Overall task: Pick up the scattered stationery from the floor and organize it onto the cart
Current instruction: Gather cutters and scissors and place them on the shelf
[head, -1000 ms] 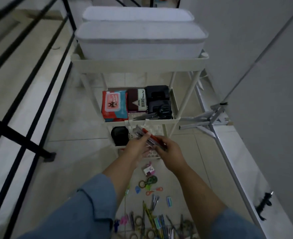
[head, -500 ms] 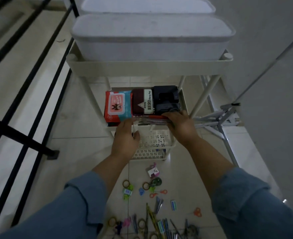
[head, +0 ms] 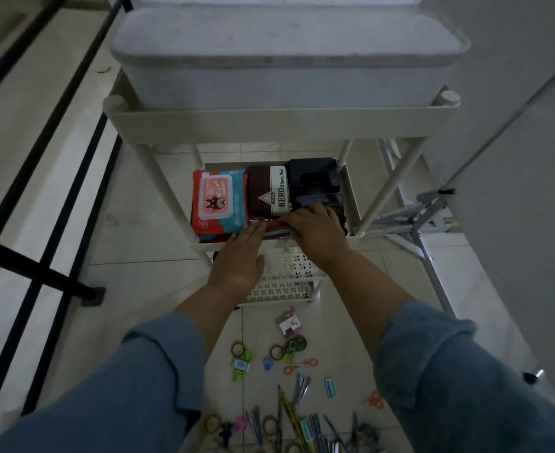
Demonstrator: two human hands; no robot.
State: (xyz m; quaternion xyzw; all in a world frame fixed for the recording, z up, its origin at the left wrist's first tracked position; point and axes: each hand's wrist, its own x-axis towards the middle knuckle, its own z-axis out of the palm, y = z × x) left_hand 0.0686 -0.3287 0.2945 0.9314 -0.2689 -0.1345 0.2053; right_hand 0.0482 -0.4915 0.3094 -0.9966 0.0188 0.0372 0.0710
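Two hands meet at the front of the cart's (head: 279, 125) middle shelf (head: 351, 197), and the bundle of pens (head: 274, 225) lies between them. This is what the next move turns on. The bundle's long axis runs left to right along the shelf's front lip, just in front of the wipes pack (head: 219, 201) and the stamp pad box (head: 269, 191), with its right end towards the black device (head: 315, 178).

The left hand (head: 240, 256) reaches in from below with its fingers laid out straight. Their tips touch the bundle's left end and it grips nothing. The right hand (head: 315, 230) lies over the right end with its fingers spread across the pens. Whether it pinches them or only rests on them is hidden under the hand.

Only a red-orange strip of the bundle shows between the two hands. I judge the pens to be down on the shelf or very nearly so. Both hands are equally close, one at each end, so letting go calls for each to draw back towards the person without dragging the bundle over the lip into the lower basket (head: 289, 266).

Plenty of loose stationery (head: 289, 354) waits on the floor (head: 155, 273) below, so the task is far from finished.
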